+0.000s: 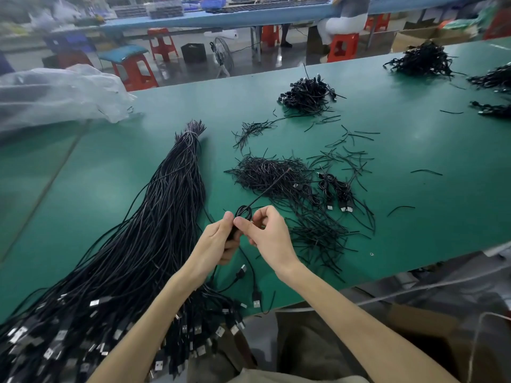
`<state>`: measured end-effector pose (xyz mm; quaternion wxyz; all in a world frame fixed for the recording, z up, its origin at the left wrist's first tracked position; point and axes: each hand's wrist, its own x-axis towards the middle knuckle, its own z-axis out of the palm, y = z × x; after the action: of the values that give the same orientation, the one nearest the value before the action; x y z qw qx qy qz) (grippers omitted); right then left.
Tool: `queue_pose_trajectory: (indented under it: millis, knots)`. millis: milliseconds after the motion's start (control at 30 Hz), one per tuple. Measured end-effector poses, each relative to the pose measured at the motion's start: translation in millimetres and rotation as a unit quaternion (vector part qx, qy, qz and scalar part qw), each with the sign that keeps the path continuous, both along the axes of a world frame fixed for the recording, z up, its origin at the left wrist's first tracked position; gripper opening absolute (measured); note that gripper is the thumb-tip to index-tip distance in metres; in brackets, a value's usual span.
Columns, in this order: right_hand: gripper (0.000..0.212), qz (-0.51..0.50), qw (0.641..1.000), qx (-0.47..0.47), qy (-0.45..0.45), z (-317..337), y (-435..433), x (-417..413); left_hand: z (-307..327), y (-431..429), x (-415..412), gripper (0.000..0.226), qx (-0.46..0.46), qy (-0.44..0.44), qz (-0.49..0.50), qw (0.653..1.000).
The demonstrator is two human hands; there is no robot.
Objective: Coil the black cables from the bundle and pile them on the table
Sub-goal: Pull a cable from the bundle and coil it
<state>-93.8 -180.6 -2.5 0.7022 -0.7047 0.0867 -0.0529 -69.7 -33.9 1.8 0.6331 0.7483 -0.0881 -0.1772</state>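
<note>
Winding cable (244, 212) into small loop just above your fingertips: left hand (221, 241) grips gathered turns, right hand (269, 233) pinches loop beside it. Keep turns same size, feed slack stretching beyond fingertips evenly. Bundle (154, 217) lies left of fingers.

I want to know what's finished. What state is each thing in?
Thin black cable: partly coiled, one small loop.
Left hand: pinching the loop.
Right hand: pinching the loop.
Big bundle of long black cables: uncoiled, tied at far end.
Small coiled black cables: wound, lying on green table.
</note>
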Motion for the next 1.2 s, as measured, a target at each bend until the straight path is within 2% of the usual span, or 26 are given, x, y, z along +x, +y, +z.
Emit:
queue_pose_trajectory:
  millis: [100, 200, 333, 433, 567, 767, 900, 1067, 1200]
  knots:
    - [0.034, 0.044, 0.998, 0.037, -0.004, 1.6, 1.3, -3.6, 0.5, -0.8, -1.1, 0.054, -0.009, -0.004, 0.029, 1.0]
    - [0.034, 0.106, 0.992, 0.062, -0.019, 5.0, -5.6, -6.5, 5.6, 1.9, 0.9, 0.054, -0.044, 0.028, 0.035, 0.998]
    - [0.054, 0.189, 0.98, 0.037, -0.05, 15.5, -20.4, -3.8, 13.2, 6.5, 2.9, 0.053, -0.057, 0.071, -0.007, 0.996]
    - [0.049, 0.221, 0.973, 0.006, -0.062, 22.8, -24.0, -1.7, 17.5, 5.2, 0.9, 0.051, -0.034, 0.048, -0.029, 0.998]
    - [0.03, 0.204, 0.976, -0.04, -0.059, 24.0, -22.0, -4.9, 21.3, 0.1, -2.5, 0.048, -0.015, 0.001, -0.011, 1.0]
    - [0.036, 0.182, 0.98, -0.057, -0.058, 17.6, -15.6, -10.1, 21.8, -7.1, -10.7, 0.043, -0.015, -0.089, 0.008, 0.996]
    - [0.024, 0.135, 0.986, -0.068, -0.063, 17.5, -15.3, -6.3, 22.6, -9.5, -11.3, 0.06, 0.006, -0.086, 0.002, 0.996]
    - [0.021, 0.087, 0.978, -0.172, -0.083, 15.7, -19.5, -3.0, 16.6, -8.2, -9.4, 0.057, 0.052, -0.081, 0.023, 0.995]
    - [0.018, 0.088, 0.979, -0.162, -0.084, 18.0, -21.0, -2.9, 18.5, -11.7, -11.3, 0.061, 0.037, -0.067, 0.023, 0.997]
